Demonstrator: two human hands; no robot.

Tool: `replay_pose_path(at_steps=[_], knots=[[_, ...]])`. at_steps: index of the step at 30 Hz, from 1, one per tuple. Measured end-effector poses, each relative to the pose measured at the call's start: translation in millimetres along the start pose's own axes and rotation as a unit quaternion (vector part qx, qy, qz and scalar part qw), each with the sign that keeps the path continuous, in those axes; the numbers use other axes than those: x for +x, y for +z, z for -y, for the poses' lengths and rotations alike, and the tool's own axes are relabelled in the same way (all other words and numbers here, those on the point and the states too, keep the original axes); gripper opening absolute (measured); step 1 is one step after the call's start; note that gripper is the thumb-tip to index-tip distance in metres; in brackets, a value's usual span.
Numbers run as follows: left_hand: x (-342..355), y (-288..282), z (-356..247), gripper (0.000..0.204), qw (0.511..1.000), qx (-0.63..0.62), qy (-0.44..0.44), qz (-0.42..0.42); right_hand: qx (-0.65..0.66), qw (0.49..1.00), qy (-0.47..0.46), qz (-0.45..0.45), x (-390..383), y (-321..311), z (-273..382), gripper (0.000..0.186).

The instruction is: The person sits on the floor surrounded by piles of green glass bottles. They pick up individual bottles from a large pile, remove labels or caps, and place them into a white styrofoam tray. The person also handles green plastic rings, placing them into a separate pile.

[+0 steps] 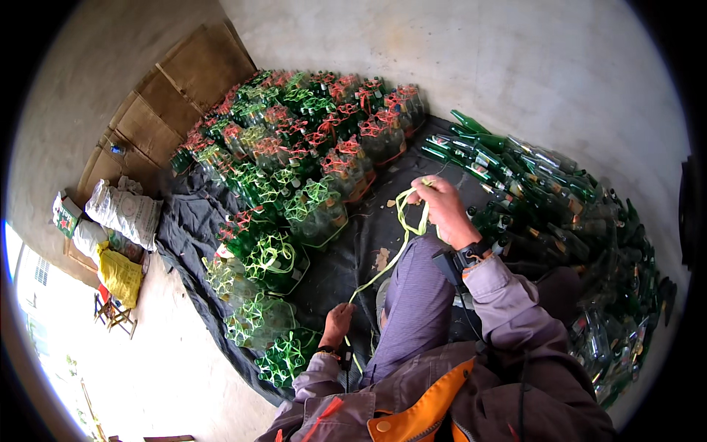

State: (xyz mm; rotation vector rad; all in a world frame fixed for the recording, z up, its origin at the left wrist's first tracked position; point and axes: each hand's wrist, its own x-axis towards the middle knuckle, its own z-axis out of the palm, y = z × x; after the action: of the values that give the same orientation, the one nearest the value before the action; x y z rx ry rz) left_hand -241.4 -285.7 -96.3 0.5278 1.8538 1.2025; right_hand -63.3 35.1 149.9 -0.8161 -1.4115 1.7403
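Observation:
A pale yellow-green plastic cord runs slantwise between my two hands, in front of my bent knee. My right hand, raised higher and farther out, is closed around a looped bunch of the cord. Lower down, my left hand grips the same cord with curled fingers, and a tail of it hangs past my wrist. Just left of that hand stands a bundle of green bottles laced with green cord. Another tied bundle, with a coil of cord on top, stands farther out.
Many bottle bundles tied with red and green cord fill the far left of a black sheet. Loose bottles lie heaped along the wall at right. Cardboard, a white sack and a yellow bag are at left.

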Motion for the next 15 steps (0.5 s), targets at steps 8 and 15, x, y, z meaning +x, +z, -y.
replay_pose_path(at_steps=[8,15], knots=[[11,20,-141,0.026,0.975,0.122,0.185,0.014,-0.143,0.981,-0.068,0.109,-12,29,-44,0.023],[-7,36,-224,0.025,0.93,0.205,0.302,0.032,-0.229,0.953,-0.137,0.145,-29,45,-65,0.023]])
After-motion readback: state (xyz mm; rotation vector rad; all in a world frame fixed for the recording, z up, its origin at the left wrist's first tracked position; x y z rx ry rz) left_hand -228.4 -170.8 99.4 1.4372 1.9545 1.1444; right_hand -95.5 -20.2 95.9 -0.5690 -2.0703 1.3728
